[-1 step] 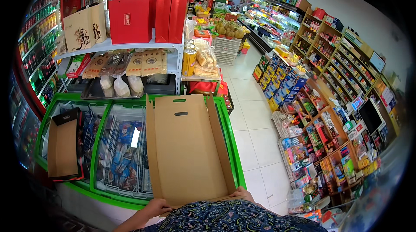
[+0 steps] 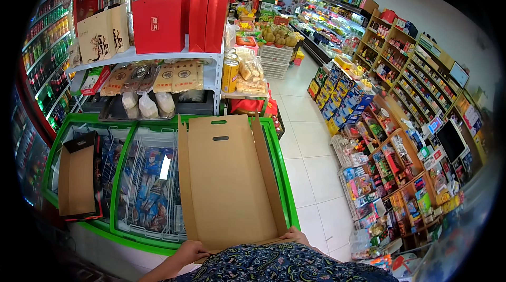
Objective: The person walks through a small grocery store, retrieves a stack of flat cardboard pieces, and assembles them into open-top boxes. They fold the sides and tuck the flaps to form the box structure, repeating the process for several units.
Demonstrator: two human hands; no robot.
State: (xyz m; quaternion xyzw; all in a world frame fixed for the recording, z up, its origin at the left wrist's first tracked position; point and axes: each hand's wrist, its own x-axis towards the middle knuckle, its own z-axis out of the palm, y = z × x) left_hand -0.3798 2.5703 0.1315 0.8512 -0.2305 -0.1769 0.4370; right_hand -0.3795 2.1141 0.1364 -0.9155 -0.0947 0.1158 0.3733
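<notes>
A large, partly folded brown cardboard box lies plain side up on the right part of a green-framed chest freezer. Its long side flaps stand up, and two handle slots show at its far end. At the box's near left corner, my left hand is closed on the edge. My right hand grips the near right corner, its fingers partly hidden by the cardboard. Between them, my patterned clothing covers part of the near edge. A smaller open carton with dark outer walls rests on the freezer's left end.
Behind the freezer stands a metal shelf with red gift bags and bagged goods. Drinks coolers line the left. A tiled aisle runs along the right, beside stacked cartons and a goods-laden counter.
</notes>
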